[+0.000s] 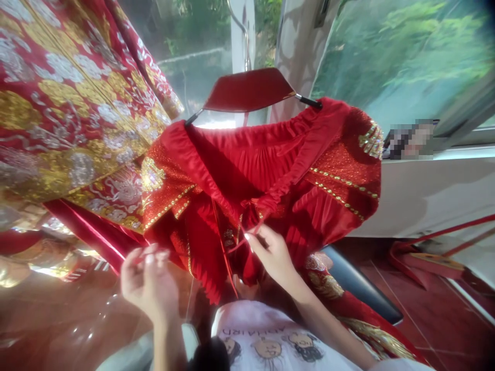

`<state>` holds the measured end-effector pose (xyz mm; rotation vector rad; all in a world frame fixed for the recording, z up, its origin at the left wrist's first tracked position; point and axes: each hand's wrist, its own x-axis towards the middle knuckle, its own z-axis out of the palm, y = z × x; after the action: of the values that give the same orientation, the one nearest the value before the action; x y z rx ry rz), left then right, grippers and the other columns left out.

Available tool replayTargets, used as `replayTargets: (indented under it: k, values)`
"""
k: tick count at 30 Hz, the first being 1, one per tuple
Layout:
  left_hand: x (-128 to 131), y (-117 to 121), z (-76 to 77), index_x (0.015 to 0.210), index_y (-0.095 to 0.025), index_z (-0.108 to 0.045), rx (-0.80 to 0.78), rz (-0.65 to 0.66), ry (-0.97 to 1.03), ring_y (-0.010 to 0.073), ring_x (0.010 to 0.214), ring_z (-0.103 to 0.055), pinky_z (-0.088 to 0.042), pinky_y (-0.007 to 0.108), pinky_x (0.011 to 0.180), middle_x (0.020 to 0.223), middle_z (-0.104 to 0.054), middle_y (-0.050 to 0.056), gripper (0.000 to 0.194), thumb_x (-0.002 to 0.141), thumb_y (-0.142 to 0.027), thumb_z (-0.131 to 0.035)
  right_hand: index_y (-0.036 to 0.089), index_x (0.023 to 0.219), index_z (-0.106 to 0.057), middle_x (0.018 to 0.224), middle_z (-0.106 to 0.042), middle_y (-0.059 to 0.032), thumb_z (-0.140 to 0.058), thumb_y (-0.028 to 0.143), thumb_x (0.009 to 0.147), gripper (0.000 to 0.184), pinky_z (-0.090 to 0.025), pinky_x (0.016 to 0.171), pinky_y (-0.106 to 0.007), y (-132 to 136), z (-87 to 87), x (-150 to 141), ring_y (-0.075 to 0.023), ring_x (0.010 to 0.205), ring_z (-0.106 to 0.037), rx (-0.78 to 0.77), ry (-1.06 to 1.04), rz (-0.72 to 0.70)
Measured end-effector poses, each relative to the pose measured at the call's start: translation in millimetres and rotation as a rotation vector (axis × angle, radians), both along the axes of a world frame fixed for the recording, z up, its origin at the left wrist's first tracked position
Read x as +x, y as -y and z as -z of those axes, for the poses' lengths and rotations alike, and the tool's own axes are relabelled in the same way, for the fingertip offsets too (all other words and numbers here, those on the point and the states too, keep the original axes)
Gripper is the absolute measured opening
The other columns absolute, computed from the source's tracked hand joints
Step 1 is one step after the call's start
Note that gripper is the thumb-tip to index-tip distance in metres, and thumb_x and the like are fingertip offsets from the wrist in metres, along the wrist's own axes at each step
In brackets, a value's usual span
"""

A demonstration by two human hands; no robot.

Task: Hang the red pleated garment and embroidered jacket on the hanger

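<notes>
A red pleated garment (255, 154) with a gathered waistband hangs clipped to a hanger (251, 90) in front of me. Glittering red panels with gold beading and jewelled patches sit at its two sides. Thin red cords dangle from the middle of the band. My right hand (273, 250) pinches one red cord (242, 245) just below the band, thumb against fingers. My left hand (149, 281) is raised to the left of the garment, fingers curled together and slightly blurred. Whatever it may hold is too small to make out.
At left hangs a red robe (77, 108) with gold and silver embroidery. Windows (371, 62) stand behind the hanger. A black padded seat (358, 283) and red embroidered cloth (371, 319) are at lower right. A red broom-like object (429, 263) rests on the tiled floor.
</notes>
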<state>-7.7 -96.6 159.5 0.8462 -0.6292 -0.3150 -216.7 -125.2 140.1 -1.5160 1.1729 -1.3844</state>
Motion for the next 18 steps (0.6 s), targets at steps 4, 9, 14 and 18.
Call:
replayTargets:
  k: [4, 9, 14, 18]
  values:
    - [-50, 6, -2.8, 0.087, -0.023, -0.073, 0.194, 0.365, 0.504, 0.0122, 0.056, -0.065, -0.053, 0.024, 0.057, 0.075, -0.073, 0.0, 0.012, 0.079, -0.016, -0.068, 0.018, 0.075, -0.055, 0.067, -0.06, -0.0003, -0.054, 0.032, 0.086, 0.018, -0.043, 0.06, -0.023, -3, -1.0, 1, -0.012, 0.061, -0.055, 0.005, -0.011, -0.006]
    - [-79, 21, -2.7, 0.091, -0.022, -0.074, 0.234, 0.558, 0.726, 0.0141, 0.064, -0.065, -0.051, 0.024, 0.061, 0.076, -0.072, 0.002, 0.014, 0.078, -0.019, -0.07, 0.019, 0.075, -0.052, 0.067, -0.059, 0.0, -0.051, 0.033, 0.087, 0.019, -0.046, 0.063, -0.024, -10, -2.7, 1, -0.0123, 0.063, -0.054, 0.024, 0.006, -0.004]
    - [-91, 36, -2.1, 0.084, -0.022, -0.05, 0.423, 0.517, 0.619, 0.0084, 0.048, -0.049, -0.039, 0.019, 0.05, 0.056, -0.05, -0.009, 0.022, 0.075, -0.018, -0.069, 0.018, 0.071, -0.048, 0.066, -0.056, 0.0006, -0.049, 0.032, 0.089, 0.023, -0.042, 0.058, -0.022, -13, -3.2, 2, -0.0105, 0.06, -0.05, 0.061, -0.027, 0.016]
    - [-94, 46, 4.6, 0.095, -0.022, -0.051, 0.372, 0.541, 0.52, 0.0096, 0.061, -0.055, -0.043, 0.02, 0.06, 0.078, -0.06, -0.004, 0.031, 0.071, -0.008, -0.065, 0.018, 0.076, -0.052, 0.068, -0.058, 0.0, -0.048, 0.031, 0.089, 0.019, -0.044, 0.063, -0.023, -14, -3.1, 3, -0.0124, 0.063, -0.054, 0.054, -0.041, -0.008]
